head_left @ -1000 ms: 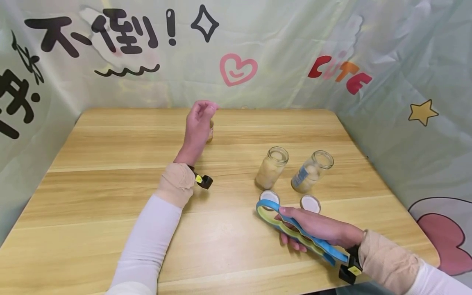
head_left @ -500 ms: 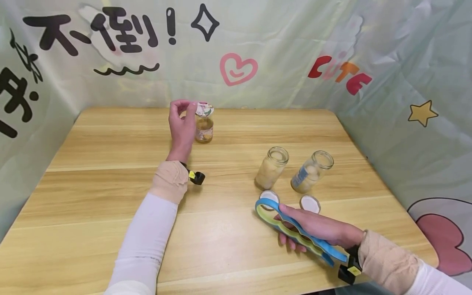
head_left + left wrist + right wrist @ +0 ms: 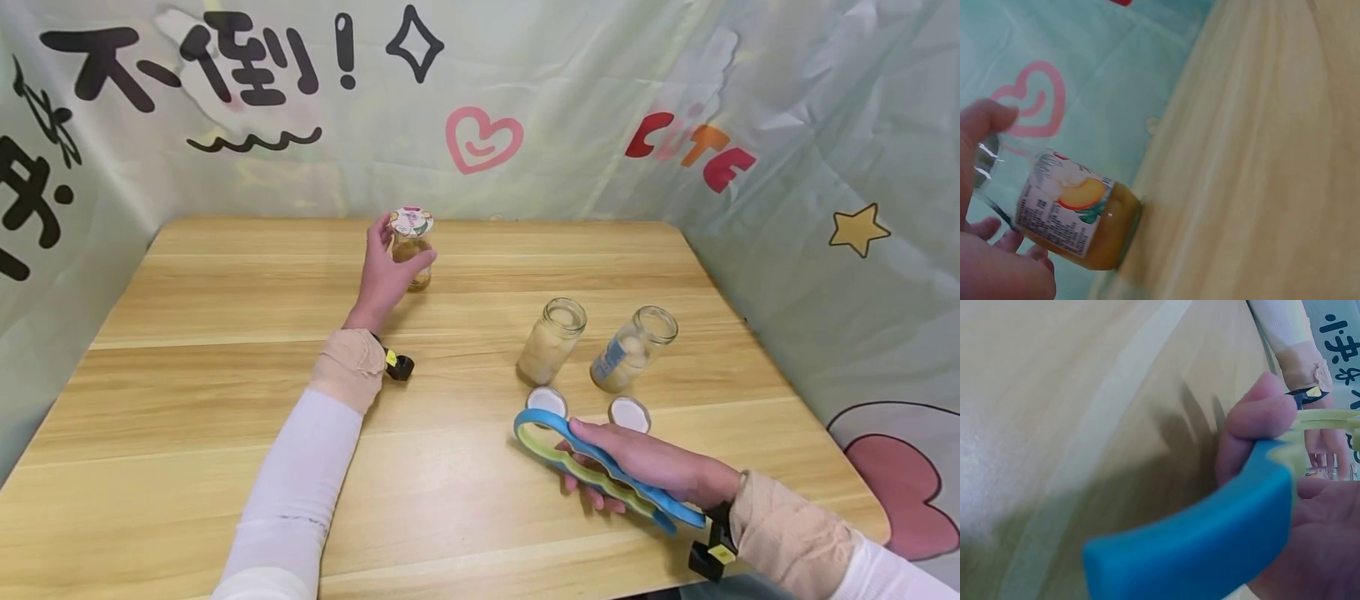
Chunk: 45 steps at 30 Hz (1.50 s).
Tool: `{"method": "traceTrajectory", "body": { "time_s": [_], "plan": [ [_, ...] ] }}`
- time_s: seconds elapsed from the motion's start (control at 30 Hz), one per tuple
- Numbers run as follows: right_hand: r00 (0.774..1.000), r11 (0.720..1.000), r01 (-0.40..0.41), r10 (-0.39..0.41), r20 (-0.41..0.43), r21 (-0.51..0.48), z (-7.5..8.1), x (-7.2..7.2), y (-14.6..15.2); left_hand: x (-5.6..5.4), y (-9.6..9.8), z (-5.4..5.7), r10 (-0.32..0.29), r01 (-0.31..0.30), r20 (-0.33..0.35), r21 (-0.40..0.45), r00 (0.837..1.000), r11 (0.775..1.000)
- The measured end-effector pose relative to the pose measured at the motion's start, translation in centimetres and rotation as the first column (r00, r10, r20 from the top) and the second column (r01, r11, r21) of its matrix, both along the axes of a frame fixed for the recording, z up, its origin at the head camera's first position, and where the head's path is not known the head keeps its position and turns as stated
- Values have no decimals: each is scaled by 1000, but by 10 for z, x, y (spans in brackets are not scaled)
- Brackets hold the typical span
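Observation:
At the back of the table, my left hand (image 3: 384, 271) curls its thumb and fingers round a lidded glass jar (image 3: 409, 242). The jar has a peach-pictured label and amber contents; its patterned lid (image 3: 412, 221) is on. In the left wrist view, the jar (image 3: 1079, 209) stands on the table, the fingers at its upper part. My right hand (image 3: 645, 458) grips a blue and green jar opener (image 3: 551, 421) with a wavy inner edge, low over the front right of the table. Its blue handle (image 3: 1204, 531) fills the right wrist view's foreground.
Two uncapped glass jars (image 3: 551, 346) (image 3: 633, 354) with pale contents stand right of centre, the right one blue-labelled. Two lids (image 3: 546, 402) (image 3: 630, 414) lie white side up in front of them. A printed curtain (image 3: 570, 100) hangs behind the wooden table (image 3: 225, 400).
My left hand moved left off the peach jar, uncovering it, then came back with thumb and fingers round it. The right hand and jar opener have hardly moved.

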State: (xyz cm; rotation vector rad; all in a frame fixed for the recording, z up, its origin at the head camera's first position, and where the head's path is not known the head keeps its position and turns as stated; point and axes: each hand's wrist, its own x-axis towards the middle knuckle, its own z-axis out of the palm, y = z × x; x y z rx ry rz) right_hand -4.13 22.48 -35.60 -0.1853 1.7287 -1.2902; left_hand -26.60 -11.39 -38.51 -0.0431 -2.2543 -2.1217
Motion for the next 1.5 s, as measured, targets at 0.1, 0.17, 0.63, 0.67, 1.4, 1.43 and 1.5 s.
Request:
{"method": "traceTrajectory", "body": {
  "time_s": [0.1, 0.17, 0.63, 0.67, 1.4, 1.43, 1.5],
  "plan": [
    [1000, 1000, -17, 17, -16, -21, -1, 1, 2, -2, 1, -5, 11, -12, -5, -57, 1000, 998],
    [999, 999, -26, 25, -27, -40, -1, 1, 3, -3, 3, -8, 9, -10, -18, -78, 1000, 997],
    [997, 996, -69, 68, -28, -60, -2, 7, 8, -6, 7, -13, -78, 77, -6, -24, 997, 997],
    [997, 996, -76, 74, -36, -56, -2, 7, 8, -6, 6, -13, -77, 77, -1, -22, 997, 997],
    [981, 967, -177, 159, -112, -184, -6, 8, 12, -5, 8, -12, -64, 63, 1, -95, 998, 993],
    [981, 966, -181, 162, -110, -184, -6, 8, 12, -5, 8, -12, -67, 67, 5, -99, 998, 993],
    [979, 965, -185, 164, -123, -184, -8, 8, 11, -5, 8, -12, -75, 75, 8, -103, 997, 992]
  ]
}}
